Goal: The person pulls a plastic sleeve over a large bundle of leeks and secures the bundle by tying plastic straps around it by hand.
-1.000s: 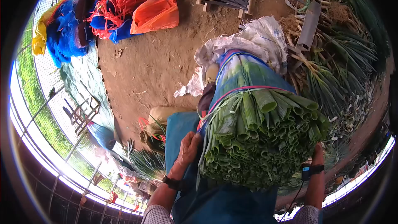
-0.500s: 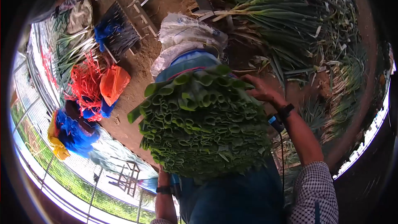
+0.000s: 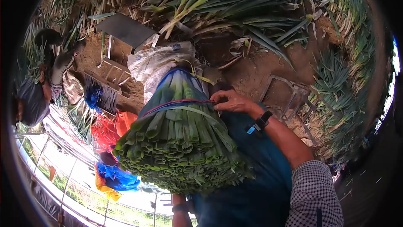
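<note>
A thick bundle of green onions [image 3: 176, 151] leans across my lap, its cut green leaf ends facing me. Around its farther part is a translucent bluish bag [image 3: 168, 88] with a red edge [image 3: 180, 102]. My right hand [image 3: 231, 101] pinches that edge at the bundle's right side, fingers closed. A pale green strip lies across the leaves just below the edge. Of my left arm only the wrist [image 3: 180, 208] shows, under the bundle; the hand itself is hidden behind the leaves.
A whitish woven sack [image 3: 161, 61] lies beyond the bundle, near a small dark-topped stand [image 3: 126, 29]. Loose green onions [image 3: 235, 0] cover the ground at the back and right. Red strips [image 3: 103, 132] and blue netting [image 3: 115, 176] lie left. Another person [image 3: 33, 101] is at far left.
My right hand has moved from beside the leaves to the bag's red edge. The bundle has tipped, so more of the bag and leaf sides show. The view has turned.
</note>
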Motion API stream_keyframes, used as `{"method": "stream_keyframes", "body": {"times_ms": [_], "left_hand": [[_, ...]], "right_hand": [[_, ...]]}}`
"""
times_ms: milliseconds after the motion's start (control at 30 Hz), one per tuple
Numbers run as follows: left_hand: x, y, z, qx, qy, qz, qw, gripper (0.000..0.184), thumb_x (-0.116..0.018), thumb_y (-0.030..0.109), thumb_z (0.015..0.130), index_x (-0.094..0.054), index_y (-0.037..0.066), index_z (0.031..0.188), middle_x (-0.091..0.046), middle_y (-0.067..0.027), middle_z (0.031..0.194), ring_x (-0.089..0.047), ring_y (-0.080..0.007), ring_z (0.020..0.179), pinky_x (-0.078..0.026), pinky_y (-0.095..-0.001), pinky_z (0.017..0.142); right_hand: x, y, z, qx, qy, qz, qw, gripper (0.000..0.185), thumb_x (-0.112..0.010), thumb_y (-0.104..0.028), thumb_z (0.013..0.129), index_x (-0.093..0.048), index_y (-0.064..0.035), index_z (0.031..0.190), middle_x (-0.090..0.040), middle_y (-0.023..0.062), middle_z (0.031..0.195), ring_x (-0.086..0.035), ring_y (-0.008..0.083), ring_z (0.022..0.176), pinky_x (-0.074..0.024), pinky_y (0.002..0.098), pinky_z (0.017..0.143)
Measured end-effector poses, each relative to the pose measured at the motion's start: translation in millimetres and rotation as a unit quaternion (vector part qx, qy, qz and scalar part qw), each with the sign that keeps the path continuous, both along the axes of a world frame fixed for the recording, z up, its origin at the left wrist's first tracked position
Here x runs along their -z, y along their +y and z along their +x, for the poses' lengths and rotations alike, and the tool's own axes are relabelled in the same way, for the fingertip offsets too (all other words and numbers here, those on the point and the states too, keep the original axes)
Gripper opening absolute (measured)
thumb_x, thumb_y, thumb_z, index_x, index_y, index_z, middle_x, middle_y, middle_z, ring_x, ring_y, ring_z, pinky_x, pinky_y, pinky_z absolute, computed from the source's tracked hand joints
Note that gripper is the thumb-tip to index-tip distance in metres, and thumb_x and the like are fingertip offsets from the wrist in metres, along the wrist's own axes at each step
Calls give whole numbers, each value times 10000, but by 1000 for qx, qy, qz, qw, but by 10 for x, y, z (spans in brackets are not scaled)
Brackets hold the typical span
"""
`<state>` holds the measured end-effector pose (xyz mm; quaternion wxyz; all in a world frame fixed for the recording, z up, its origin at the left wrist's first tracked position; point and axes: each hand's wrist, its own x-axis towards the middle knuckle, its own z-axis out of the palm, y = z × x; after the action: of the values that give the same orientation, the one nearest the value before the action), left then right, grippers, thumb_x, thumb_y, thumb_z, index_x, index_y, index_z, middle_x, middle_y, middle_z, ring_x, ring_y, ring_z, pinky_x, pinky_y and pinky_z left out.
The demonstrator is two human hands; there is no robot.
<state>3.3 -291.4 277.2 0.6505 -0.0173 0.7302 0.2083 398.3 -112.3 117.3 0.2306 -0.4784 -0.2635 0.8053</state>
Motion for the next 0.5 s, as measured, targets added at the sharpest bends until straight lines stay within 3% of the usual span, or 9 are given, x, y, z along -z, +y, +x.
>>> {"method": "stream_keyframes", "body": {"times_ms": [67,167,200,300,433,500], "left_hand": [[-41,-2,5,8,5,-16,1000,229,-564,208,955,-599,9,1064,-635,-42,958,-592,-137,852,-491,-274,738],[-106,-5,5,21,11,-43,999,233,-564,208,953,-599,9,1069,-637,-46,969,-596,-140,858,-493,-277,745],[-105,6,2,24,11,-51,998,234,-564,208,953,-600,9,1071,-638,-47,973,-597,-141,861,-494,-277,747],[-176,-21,-7,26,18,-71,997,238,-564,207,952,-601,8,1077,-640,-50,985,-601,-144,867,-496,-279,753],[-254,-71,-30,23,26,-90,995,243,-564,207,950,-602,7,1084,-642,-54,1001,-605,-148,876,-499,-282,761],[-282,-87,-44,23,29,-93,995,246,-564,206,949,-602,7,1088,-643,-56,1009,-608,-150,880,-500,-284,766]], "right_hand": [[9,-7,-14,21,65,-102,992,238,-647,-145,878,-633,0,1067,-608,97,1177,-551,163,1120,-438,320,963],[82,-108,-2,143,142,-180,963,265,-620,-128,894,-612,2,1125,-611,116,1178,-558,181,1135,-439,323,976],[114,-130,-23,94,98,-95,986,318,-616,-125,889,-590,-5,1182,-623,111,1154,-567,184,1112,-443,325,968],[35,-198,-104,14,-36,39,998,342,-646,-178,850,-614,-7,1143,-659,99,1071,-601,181,1010,-460,313,910],[177,-237,-242,29,-107,92,990,266,-625,-134,881,-617,-10,1116,-651,54,989,-598,143,902,-481,294,807],[235,-240,-175,112,-78,-11,991,211,-621,-146,893,-620,-3,1048,-649,44,898,-592,118,818,-481,288,726]]}}
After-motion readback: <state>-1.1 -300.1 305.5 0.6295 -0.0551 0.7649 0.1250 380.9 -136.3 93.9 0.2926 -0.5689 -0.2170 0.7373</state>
